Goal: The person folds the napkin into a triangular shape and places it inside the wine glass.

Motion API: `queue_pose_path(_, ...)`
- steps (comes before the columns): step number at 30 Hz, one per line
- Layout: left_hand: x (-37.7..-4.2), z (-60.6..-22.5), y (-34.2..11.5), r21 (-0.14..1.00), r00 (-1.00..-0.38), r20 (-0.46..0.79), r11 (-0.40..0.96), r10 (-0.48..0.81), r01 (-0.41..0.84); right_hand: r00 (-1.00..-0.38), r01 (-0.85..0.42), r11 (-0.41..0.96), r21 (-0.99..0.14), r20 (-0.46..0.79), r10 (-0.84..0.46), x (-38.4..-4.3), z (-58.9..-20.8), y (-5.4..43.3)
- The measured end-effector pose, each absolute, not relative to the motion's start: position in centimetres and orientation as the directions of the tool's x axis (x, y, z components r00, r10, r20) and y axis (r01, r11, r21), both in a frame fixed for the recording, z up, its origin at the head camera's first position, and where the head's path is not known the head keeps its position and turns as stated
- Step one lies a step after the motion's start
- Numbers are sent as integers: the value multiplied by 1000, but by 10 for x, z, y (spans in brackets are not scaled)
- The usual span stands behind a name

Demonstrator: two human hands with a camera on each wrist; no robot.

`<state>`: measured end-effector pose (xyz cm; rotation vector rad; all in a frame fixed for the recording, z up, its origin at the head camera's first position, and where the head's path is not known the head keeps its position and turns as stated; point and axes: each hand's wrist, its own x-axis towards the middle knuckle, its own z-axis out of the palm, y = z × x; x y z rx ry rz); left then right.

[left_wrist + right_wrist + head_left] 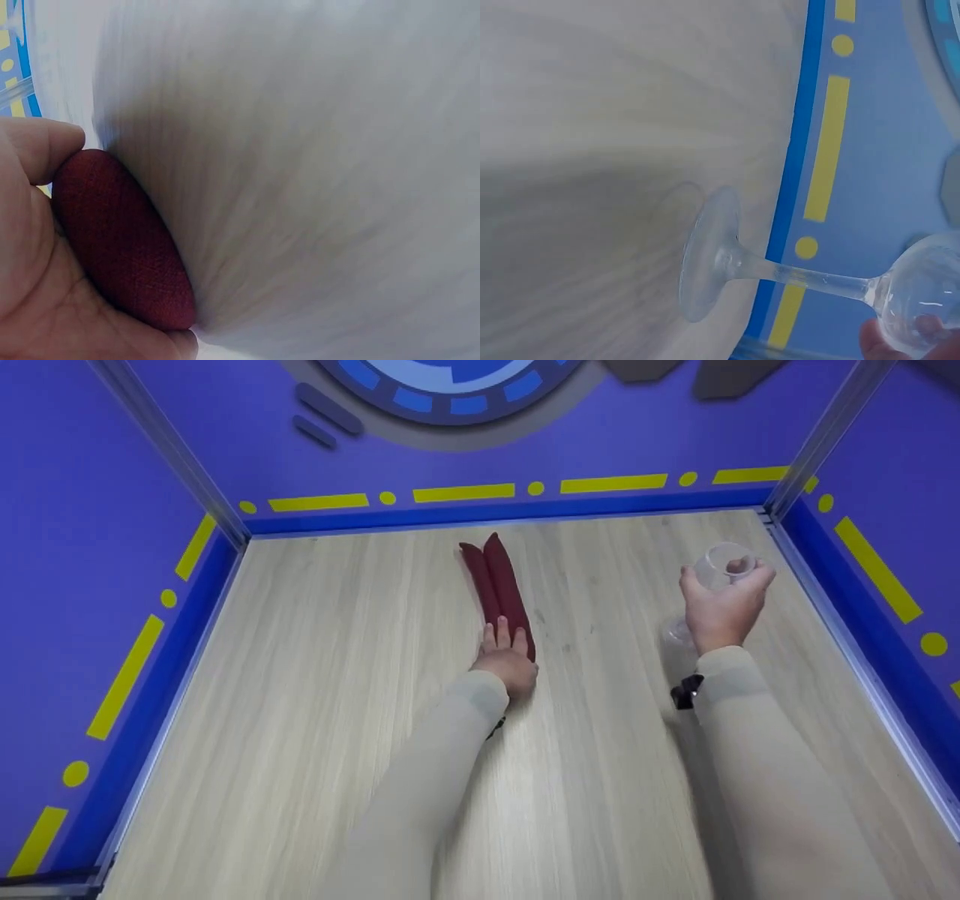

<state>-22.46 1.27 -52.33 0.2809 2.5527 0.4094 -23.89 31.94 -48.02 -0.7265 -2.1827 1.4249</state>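
Observation:
A long, dark red folded cloth (504,585) lies on the wooden table, with a lengthwise groove and two pointed far ends. My left hand (510,664) grips its near end, fingers laid over the top. The left wrist view shows the woven, rounded end of the cloth (124,240) between thumb and fingers. On the right side, my right hand (724,611) holds a clear stemmed wine glass (716,562) by its bowl, mouth up. In the right wrist view the foot of the glass (709,255) is close over the tabletop.
The pale wood table (337,660) has a metal edge strip on its right (862,682). Blue panels with yellow marks stand along the back (420,465), the left (90,547) and the right (892,510).

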Motion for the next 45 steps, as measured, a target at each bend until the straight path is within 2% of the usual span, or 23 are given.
queue_pose_path(6, -225, -524, 13, 322, -839, -468, 938, 277, 130, -824, 106, 387, -916, 137, 550, -250, -479, 281)
queue_pose_path(12, -227, -525, 14, 309, -831, -480, 941, 280, 138, -873, 9, 382, -924, 179, 454, -258, -480, 241)
queue_pose_path(23, -227, -526, 13, 355, -837, -475, 930, 271, 100, -911, -34, 393, -919, 191, 366, -264, -492, 192)
queue_pose_path(45, -227, -526, 13, 351, -839, -476, 932, 265, 95, -941, -39, 408, -912, 172, 293, -264, -500, 173)
